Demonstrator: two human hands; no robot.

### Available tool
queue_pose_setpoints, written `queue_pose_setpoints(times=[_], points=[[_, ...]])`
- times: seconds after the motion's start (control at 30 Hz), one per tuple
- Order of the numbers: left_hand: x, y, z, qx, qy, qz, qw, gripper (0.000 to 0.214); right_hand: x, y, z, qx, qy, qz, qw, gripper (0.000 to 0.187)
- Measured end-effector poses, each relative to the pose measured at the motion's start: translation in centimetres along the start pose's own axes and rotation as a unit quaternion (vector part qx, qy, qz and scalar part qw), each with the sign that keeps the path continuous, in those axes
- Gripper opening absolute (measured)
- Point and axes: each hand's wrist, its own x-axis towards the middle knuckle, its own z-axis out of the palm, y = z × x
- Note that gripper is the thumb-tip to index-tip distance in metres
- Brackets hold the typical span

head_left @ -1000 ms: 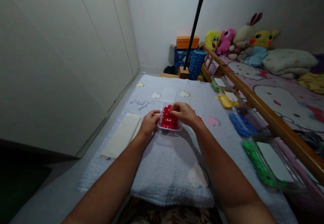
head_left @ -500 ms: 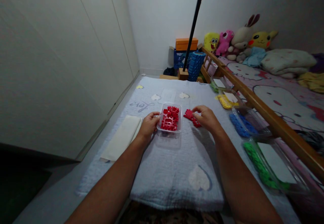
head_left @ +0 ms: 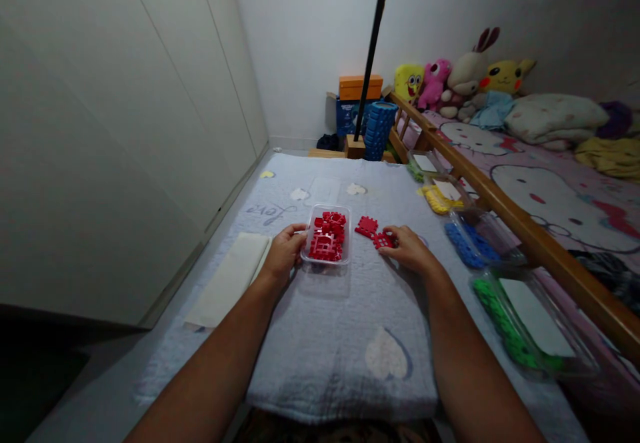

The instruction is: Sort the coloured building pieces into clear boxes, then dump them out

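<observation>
A clear plastic tub (head_left: 349, 246) filled with red interlocking building pieces (head_left: 327, 237) rests on the cloth-covered table. My left hand (head_left: 284, 253) grips the tub's left wall, thumb at the rim. Just right of the tub lies a flat, square red piece (head_left: 368, 224) with notched edges. Close beside it is a second red building piece (head_left: 383, 241) with holes, its right edge held between the thumb and fingers of my right hand (head_left: 411, 249). Whether the two pieces touch is hard to tell.
A folded cream cloth or sheet (head_left: 227, 279) lies to the left. Along the right edge stand clear boxes of green (head_left: 515, 329), blue (head_left: 473, 243) and yellow (head_left: 440, 199) pieces, beside a wooden bed rail (head_left: 500, 203). A black pole (head_left: 370, 56) rises beyond the table.
My right hand has shifted from above the red pieces to the right edge of the nearer one, uncovering both. My left hand stays on the tub. The view has swung slightly right.
</observation>
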Motion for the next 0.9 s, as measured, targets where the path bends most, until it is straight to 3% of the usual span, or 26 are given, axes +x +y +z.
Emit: queue_pose_setpoints(times=[0.17, 0.3, 0.5, 0.63, 0.77, 0.9], points=[[-0.3, 0.3, 0.2, -0.003, 0.001, -0.003, 1.000, 0.048, -0.2, -0.1, -0.3, -0.013, -0.012, 0.011, 1.000, 0.050], [-0.3, 0.3, 0.1, -0.012, -0.001, -0.006, 1.000, 0.049, -0.3, -0.1, 0.0, -0.021, -0.005, 0.002, 1.000, 0.061], [-0.2, 0.1, 0.0, -0.012, -0.003, -0.013, 1.000, 0.049, -0.3, 0.0, 0.1, -0.016, 0.001, 0.001, 1.000, 0.041], [-0.1, 0.1, 0.0, -0.021, -0.006, -0.016, 1.000, 0.047, -0.3, 0.3, -0.1, 0.053, 0.036, 0.005, 0.998, 0.042], [0.0, 0.0, 0.1, -0.021, -0.007, -0.015, 1.000, 0.048, -0.4, -1.9, 0.0, 0.159, 0.106, -0.070, 0.979, 0.040], [-0.1, -0.1, 0.1, -0.020, -0.015, -0.010, 1.000, 0.048, -1.1, -6.5, 0.5, 0.205, 0.104, -0.198, 0.953, 0.033]])
